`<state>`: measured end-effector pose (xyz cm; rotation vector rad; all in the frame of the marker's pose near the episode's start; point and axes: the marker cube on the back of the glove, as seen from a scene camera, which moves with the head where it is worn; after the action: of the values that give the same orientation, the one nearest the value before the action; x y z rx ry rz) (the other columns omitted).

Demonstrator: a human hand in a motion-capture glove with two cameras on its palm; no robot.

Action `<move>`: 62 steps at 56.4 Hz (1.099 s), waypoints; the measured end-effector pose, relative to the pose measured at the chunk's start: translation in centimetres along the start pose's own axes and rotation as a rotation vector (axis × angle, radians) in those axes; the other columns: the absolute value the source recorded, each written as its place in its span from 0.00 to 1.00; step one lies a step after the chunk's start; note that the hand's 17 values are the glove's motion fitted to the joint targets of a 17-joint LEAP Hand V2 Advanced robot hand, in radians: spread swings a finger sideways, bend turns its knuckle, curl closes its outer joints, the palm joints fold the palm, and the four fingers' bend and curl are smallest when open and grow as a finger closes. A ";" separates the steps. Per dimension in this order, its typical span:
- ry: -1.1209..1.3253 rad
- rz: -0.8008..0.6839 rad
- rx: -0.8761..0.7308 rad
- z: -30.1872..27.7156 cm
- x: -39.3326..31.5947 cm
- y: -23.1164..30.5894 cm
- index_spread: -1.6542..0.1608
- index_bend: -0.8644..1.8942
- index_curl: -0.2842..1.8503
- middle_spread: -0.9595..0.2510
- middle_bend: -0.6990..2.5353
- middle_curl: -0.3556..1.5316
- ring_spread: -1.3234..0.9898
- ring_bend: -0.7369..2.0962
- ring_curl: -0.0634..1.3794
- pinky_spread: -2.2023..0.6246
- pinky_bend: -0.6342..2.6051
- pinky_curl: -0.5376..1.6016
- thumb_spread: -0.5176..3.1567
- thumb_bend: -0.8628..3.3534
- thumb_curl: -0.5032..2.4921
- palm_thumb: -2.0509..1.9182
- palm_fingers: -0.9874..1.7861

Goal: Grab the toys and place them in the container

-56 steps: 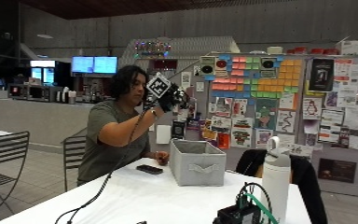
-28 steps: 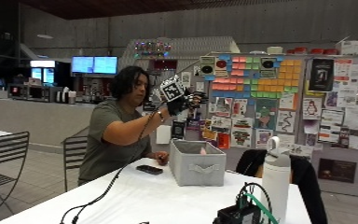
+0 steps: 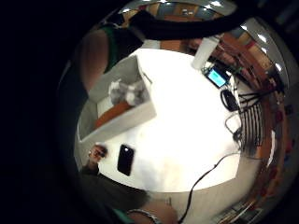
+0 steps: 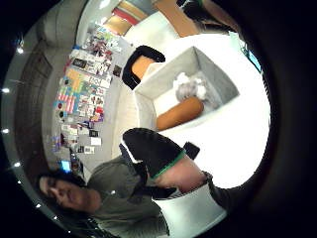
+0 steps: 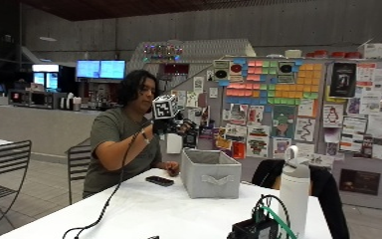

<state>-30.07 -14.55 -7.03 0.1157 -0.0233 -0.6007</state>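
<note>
sitting at the white table, a person holds the gloved right hand raised above the grey fabric container; whether its fingers grip anything cannot be told. inside the container lie a fluffy white toy and an orange toy. a black phone lies beside it.

one grey fabric container holding three toys, two grey plush toys and one orange toy, plus one phone and one white bottle on one worktop.
</note>
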 end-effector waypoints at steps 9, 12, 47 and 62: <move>0.022 0.052 0.004 2.8 3.1 5.2 0.70 0.37 0.35 0.71 0.34 0.43 0.52 0.45 0.22 0.79 0.44 0.41 0.43 0.19 0.26 0.49 0.36; 0.026 0.066 -0.013 3.4 4.1 6.5 0.70 0.38 0.35 0.71 0.34 0.43 0.52 0.45 0.22 0.79 0.43 0.41 0.43 0.19 0.26 0.49 0.37; -0.093 0.098 -0.017 6.3 10.0 13.7 0.68 0.39 0.35 0.70 0.32 0.41 0.51 0.42 0.20 0.79 0.40 0.40 0.44 0.19 0.24 0.49 0.40; -0.086 0.085 -0.012 7.4 11.2 13.4 0.68 0.38 0.34 0.69 0.32 0.40 0.51 0.41 0.20 0.79 0.39 0.40 0.44 0.19 0.24 0.50 0.42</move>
<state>-13.70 -10.67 1.76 0.0770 -0.1074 -0.5211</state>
